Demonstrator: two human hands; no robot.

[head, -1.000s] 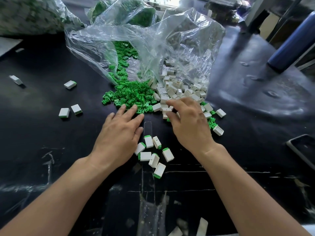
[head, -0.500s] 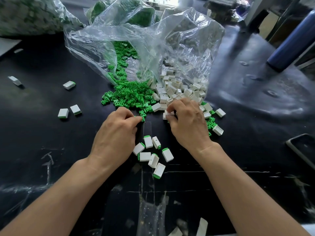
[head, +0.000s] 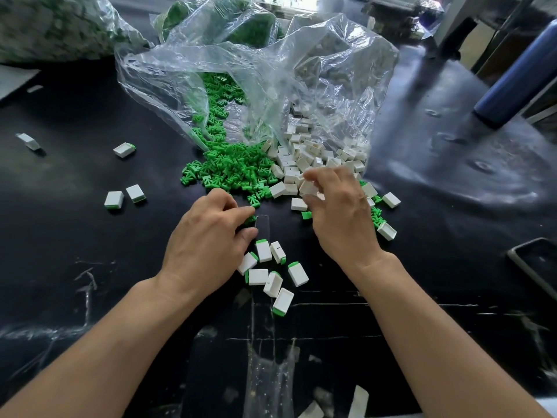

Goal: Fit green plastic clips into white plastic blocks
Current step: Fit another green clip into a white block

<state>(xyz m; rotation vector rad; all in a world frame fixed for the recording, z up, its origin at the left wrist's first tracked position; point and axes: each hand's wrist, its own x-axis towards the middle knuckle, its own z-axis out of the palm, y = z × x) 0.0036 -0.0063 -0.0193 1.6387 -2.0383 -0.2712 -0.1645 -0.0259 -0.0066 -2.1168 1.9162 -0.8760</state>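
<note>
Clip [head: 249, 220] pinched in left hand [head: 208, 236]: bright green. Block [head: 307, 187] held in right hand [head: 337, 218]: plain white.
Beyond left grip, clips [head: 232, 170] in a heap: same green, uniform.
Beyond right grip, blocks [head: 307, 155] in a heap: white, a few with a dark slot.
Between the grips and nearer, fitted blocks [head: 265, 251]: white, green at one end.
Table [head: 90, 236]: black, pale scratches.
Bag [head: 241, 70] over both heaps: clear, whitish glints.
Far right of right grip, cylinder [head: 518, 79]: dark blue.
</note>
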